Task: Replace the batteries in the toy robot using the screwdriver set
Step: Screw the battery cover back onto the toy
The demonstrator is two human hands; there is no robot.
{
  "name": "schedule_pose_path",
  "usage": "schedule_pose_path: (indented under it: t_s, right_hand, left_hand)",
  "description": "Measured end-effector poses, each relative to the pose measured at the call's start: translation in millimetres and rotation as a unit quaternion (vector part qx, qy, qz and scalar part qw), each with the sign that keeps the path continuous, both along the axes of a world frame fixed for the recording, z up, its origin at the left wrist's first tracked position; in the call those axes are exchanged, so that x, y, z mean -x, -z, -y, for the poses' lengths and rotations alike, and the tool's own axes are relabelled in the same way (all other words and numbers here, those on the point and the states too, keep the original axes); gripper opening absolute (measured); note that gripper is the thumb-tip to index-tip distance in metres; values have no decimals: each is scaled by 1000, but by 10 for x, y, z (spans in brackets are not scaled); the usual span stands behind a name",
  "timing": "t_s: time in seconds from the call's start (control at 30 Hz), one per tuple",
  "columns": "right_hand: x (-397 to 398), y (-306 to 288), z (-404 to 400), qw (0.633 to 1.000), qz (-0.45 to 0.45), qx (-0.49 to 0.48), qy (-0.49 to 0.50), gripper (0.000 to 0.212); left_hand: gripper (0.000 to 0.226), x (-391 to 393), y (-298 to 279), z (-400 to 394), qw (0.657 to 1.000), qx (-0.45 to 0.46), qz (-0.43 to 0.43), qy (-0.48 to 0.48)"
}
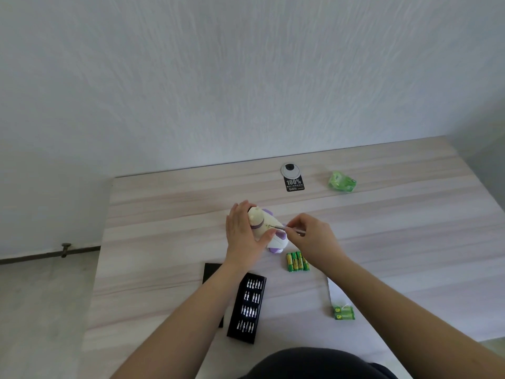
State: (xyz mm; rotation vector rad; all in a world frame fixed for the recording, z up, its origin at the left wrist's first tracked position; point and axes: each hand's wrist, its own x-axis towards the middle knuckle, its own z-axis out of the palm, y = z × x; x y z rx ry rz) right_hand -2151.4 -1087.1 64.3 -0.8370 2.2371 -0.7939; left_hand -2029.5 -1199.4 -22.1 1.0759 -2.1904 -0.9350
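Note:
A white and purple toy robot (pixel 266 224) lies on its side in the middle of the wooden table (pixel 410 228). My left hand (pixel 244 236) holds it from the left, fingers wrapped round its head and body. My right hand (pixel 311 236) pinches a thin silver screwdriver (pixel 289 228), whose tip touches the robot's body. Several green and yellow batteries (pixel 297 261) lie side by side just in front of the robot, partly under my right wrist. The black tray of screwdriver bits (pixel 247 307) lies open nearer to me.
A black lid (pixel 211 272) sits partly under my left forearm. A torn battery pack with green batteries (pixel 343 313) lies at the right front. Crumpled green wrapping (pixel 341 181) and a round cable port with a black label (pixel 291 177) are near the far edge.

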Motion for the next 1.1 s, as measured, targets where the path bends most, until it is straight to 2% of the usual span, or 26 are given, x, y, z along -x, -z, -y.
schedule_pose_path:
  t_s: [0.57,0.9,1.1]
  right_hand:
    - [-77,48,60,999,35,-9,25,13]
    - [-100,61,73,1000,13,-7,8,11]
    - [-103,59,82,1000,6,-10,3,10]
  left_hand:
    - [74,-45,68,30,1000,-3,-7,9]
    - [78,-46,86,33,1000,-2,-11,13]
    - [74,-65,94,27,1000,0,-15,14]
